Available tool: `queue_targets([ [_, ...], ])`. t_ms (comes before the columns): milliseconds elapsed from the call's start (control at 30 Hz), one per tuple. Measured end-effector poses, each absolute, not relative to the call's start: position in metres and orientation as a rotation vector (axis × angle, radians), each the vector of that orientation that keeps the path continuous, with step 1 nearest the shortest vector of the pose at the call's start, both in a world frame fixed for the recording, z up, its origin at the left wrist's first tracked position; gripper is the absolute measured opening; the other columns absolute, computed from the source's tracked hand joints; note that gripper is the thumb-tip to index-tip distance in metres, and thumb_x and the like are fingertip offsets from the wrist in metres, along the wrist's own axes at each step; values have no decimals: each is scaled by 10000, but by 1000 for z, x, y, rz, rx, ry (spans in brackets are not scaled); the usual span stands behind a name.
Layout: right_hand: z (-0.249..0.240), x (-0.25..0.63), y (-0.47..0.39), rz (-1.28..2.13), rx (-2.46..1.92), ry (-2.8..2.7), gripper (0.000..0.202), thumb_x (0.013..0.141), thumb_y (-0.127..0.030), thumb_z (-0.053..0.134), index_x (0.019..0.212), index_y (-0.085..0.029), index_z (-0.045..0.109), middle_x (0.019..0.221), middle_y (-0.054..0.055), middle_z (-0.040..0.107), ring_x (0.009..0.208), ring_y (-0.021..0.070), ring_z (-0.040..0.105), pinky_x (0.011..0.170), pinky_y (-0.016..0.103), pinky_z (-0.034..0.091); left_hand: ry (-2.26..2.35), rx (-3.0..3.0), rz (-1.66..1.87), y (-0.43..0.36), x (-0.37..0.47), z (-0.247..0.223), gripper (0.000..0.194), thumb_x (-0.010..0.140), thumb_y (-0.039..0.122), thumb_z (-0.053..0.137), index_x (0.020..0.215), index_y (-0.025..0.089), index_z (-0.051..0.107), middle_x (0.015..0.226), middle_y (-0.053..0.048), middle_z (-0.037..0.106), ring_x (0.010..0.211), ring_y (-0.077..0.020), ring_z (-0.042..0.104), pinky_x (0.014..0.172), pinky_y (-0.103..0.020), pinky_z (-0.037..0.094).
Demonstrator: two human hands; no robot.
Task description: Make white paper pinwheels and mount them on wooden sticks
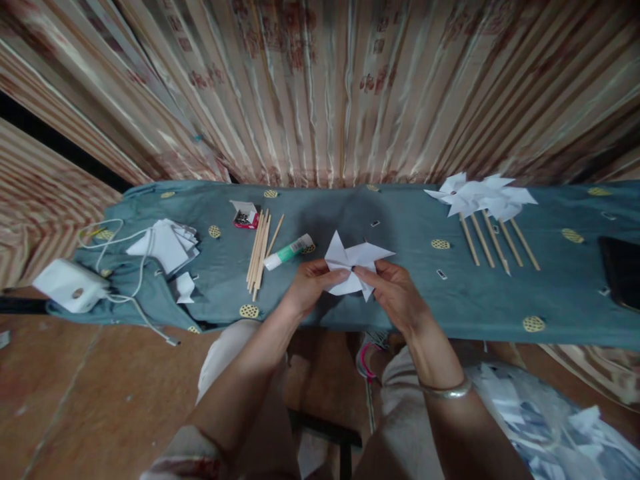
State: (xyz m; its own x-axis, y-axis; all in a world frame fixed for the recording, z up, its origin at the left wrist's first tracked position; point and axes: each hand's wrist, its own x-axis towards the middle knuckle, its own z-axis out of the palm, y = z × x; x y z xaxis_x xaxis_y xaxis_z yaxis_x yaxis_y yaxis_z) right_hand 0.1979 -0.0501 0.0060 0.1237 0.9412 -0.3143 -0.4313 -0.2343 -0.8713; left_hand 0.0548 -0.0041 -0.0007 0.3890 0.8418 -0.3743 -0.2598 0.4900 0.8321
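A white paper pinwheel [367,255] is held over the cloth-covered table, its pointed blades spread outward. My left hand [313,283] grips its left side, the thumb pressed near the centre. From the right, my right hand [397,290] pinches it, with that thumb also close to the middle. A small dark spot shows at the centre between the thumbs. Left of my hands lie a green and white glue stick [289,251], a bundle of wooden sticks [258,253] and an open red box [245,217] of small metal pieces.
Several finished pinwheels [483,195] on sticks lie at the right, near a dark object [620,270]. Stacked white paper [167,245] and a white device [75,285] with cables are at the left. A curtain [325,93] hangs behind the table [400,313].
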Motion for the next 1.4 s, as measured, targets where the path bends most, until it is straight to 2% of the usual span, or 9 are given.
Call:
queue_targets([
  [167,0,194,-45,1424,-1200,-665,312,595,-414,843,820,-216,755,797,12,768,793,205,695,805,340,528,900,757,813,-2,50,1,389,391,363,925,669,152,754,685,-42,728,593,-135,602,651,-274,482],
  [400,1,189,-45,1439,-1219,-681,315,581,-397,856,824,-224,756,830,19,769,823,226,693,845,379,527,897,799,820,-3,45,-1,356,431,320,906,711,154,759,710,-28,732,623,-137,615,686,-288,500],
  [533,1,187,-46,1419,-1231,-690,314,592,-386,855,844,-227,755,821,12,763,797,203,685,833,361,522,889,806,828,-4,43,-2,310,464,300,892,708,162,759,722,-25,732,638,-143,618,704,-296,501],
  [700,-1,186,-46,1155,-1309,-707,280,568,-378,871,724,-224,697,710,-11,710,651,144,618,658,294,497,870,780,849,-3,41,-5,286,476,267,883,714,162,765,717,-21,732,629,-132,614,701,-281,492],
  [767,-3,187,-48,984,-1347,-759,247,608,-363,848,684,-223,659,726,-8,689,652,139,606,655,295,492,875,763,862,-3,40,-6,276,480,257,878,710,157,763,716,-21,732,629,-131,612,703,-281,491],
  [867,-3,187,-53,710,-1413,-948,191,696,-336,782,654,-214,642,944,37,696,877,192,652,825,364,503,894,742,885,-3,40,-7,276,491,248,870,723,145,761,722,-26,732,641,-132,614,711,-280,487],
  [1000,-2,181,-58,426,-1513,-1229,73,778,-299,714,795,-232,693,1246,65,620,1194,239,569,1049,455,404,901,733,917,-5,40,-8,285,510,252,858,755,140,764,749,-32,737,659,-135,620,712,-276,481],
  [1100,-1,175,-58,365,-1524,-1334,80,811,-284,680,878,-248,702,1337,67,568,1276,229,516,1080,450,391,906,746,915,-5,39,-9,286,524,269,852,764,141,764,751,-32,735,656,-137,618,700,-275,476],
  [1400,-5,169,-53,519,-1531,-1266,110,798,-316,695,861,-227,707,1383,82,542,1331,263,469,1125,481,335,912,809,948,-4,36,-8,273,537,285,859,749,144,763,755,-38,739,686,-154,635,726,-295,496],
])
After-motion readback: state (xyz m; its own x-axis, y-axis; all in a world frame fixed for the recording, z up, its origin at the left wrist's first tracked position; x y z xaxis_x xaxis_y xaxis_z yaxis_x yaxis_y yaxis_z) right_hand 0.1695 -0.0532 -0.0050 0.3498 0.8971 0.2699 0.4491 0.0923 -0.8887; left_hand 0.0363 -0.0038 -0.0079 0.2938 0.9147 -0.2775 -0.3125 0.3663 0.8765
